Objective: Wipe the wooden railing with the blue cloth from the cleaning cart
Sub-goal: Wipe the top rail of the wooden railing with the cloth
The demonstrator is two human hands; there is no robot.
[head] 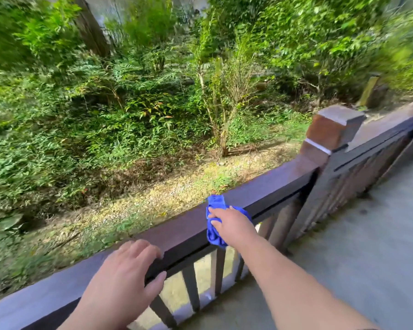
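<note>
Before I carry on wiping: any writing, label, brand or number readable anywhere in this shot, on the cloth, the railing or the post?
None: no text can be read anywhere in this view.
blue cloth under the right hand: no tag or print visible.
wooden railing, where the left hand rests: bare wood, no marking.
post: a plain pale band, no lettering.

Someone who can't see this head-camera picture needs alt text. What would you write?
A person's right hand presses a blue cloth onto a dark wooden railing, while the left hand rests on the rail nearer the camera. Beyond lies green undergrowth; a square post stands to the right.
</note>
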